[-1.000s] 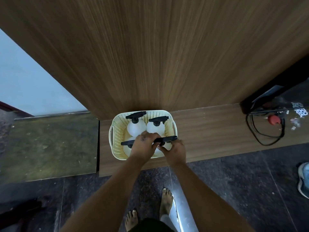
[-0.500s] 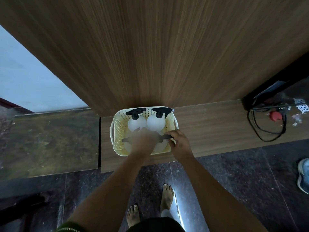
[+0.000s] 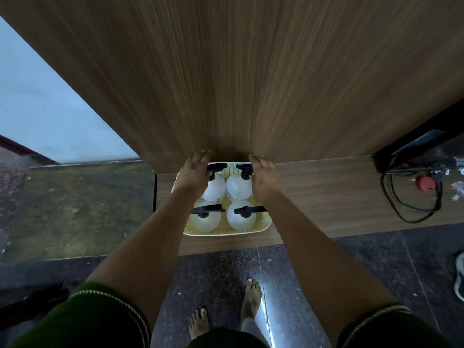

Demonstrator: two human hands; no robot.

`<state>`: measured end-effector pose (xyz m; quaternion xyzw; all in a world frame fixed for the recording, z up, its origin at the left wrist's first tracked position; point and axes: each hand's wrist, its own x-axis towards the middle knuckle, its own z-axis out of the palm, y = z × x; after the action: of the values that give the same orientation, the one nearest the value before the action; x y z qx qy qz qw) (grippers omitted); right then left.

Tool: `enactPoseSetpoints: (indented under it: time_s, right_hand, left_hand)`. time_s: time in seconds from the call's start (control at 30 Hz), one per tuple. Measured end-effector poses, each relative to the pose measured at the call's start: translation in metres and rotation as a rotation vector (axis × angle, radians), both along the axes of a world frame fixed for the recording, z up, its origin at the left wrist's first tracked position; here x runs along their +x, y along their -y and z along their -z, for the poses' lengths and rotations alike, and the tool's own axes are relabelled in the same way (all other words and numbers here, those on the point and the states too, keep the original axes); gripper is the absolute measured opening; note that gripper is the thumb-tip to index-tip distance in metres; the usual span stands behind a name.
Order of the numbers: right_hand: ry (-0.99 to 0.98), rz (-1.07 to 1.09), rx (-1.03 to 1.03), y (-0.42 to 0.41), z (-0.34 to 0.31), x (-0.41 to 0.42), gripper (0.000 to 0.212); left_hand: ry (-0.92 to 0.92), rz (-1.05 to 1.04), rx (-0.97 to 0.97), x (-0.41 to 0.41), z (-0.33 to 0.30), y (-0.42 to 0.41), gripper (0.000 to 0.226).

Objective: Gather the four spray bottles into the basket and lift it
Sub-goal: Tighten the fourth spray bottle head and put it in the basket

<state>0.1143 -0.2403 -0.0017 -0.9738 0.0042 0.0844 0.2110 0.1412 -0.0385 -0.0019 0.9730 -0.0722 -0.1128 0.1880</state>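
A cream perforated plastic basket (image 3: 226,233) stands on a low wooden ledge against the wood-panelled wall. Several white round spray bottles with black trigger heads stand upright inside it, two at the back (image 3: 239,188) and two at the front (image 3: 206,219). My left hand (image 3: 194,172) lies over the basket's far left side, fingers stretched out toward the wall. My right hand (image 3: 262,179) lies the same way over the far right side. Both hands hide the rim under them, and neither is closed around anything that I can see.
The wood-panelled wall (image 3: 251,84) rises directly behind the basket. A black cable loop (image 3: 411,204) and a red object (image 3: 424,183) lie on the ledge (image 3: 326,192) at the right. My bare feet (image 3: 251,297) stand on dark stone floor. A shoe (image 3: 459,277) sits at the right edge.
Both hands left the front bottles' trigger heads and moved apart to the basket's left and right sides, reaching farther back. The bottles now stand in two neat rows.
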Motion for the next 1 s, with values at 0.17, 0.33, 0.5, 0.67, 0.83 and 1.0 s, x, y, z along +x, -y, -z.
enactPoseSetpoints:
  time_s: [0.17, 0.33, 0.5, 0.67, 0.83, 1.0]
  right_hand:
    - [-0.05, -0.027, -0.143, -0.003, 0.01, 0.012, 0.047]
    - [-0.016, -0.11, -0.163, -0.008, 0.014, 0.008, 0.042]
    - [-0.026, -0.098, -0.165, -0.012, 0.017, 0.005, 0.036]
    - [-0.08, -0.115, -0.107, -0.009, 0.018, 0.004, 0.057]
    - [0.047, -0.029, 0.072, 0.002, 0.011, -0.014, 0.071]
    - [-0.028, 0.513, 0.59, 0.024, 0.018, -0.039, 0.048]
  left_hand:
    - [-0.112, 0.059, 0.073, 0.001, 0.009, -0.004, 0.045]
    - [-0.006, 0.126, -0.004, -0.008, 0.005, -0.005, 0.019]
    - [0.008, 0.149, -0.001, -0.013, 0.009, -0.007, 0.029]
    - [-0.086, 0.07, 0.071, -0.009, 0.016, -0.01, 0.048]
    - [0.017, 0.008, 0.05, -0.026, 0.017, -0.021, 0.061]
    - [0.083, -0.386, -0.012, -0.06, 0.019, -0.037, 0.062]
